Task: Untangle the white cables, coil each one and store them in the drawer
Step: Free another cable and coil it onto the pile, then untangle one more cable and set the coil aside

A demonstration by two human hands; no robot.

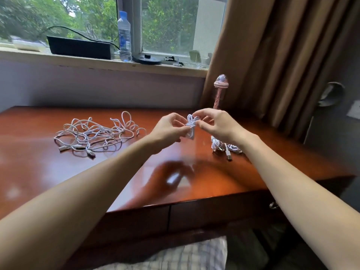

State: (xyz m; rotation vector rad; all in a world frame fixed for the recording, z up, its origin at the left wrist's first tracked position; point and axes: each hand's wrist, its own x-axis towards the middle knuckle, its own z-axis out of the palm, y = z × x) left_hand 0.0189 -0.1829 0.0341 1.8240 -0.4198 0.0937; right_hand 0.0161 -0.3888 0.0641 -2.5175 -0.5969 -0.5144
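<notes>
Coil of white cable, small and tightly wound, hangs in the air above the worktop, caught between both hands. The left hand has its grip pinched round the coil's waist, thumb and fingertips closed on the wraps. The right hand has its grip closed on the loops at the top, seemingly tucking the end in.

I'd judge it to weigh next to nothing, and to be soft and springy with a smooth jacket, so if the waist is let go the loops will likely spring apart. The waist, where the wraps cross, is the place to hold it.

Left of the coil, well apart, the tangle lies spread on the wood, cables looped through one another with plugs at its near edge. It would be better taken by a plug, the one stiff part, than pulled by a loop. Right of the coil and nearer, wound bundles lie under the right wrist. Below the coil, at the near edge, the drawer looks closed. Beyond the coil a bottle stands on the sill.
</notes>
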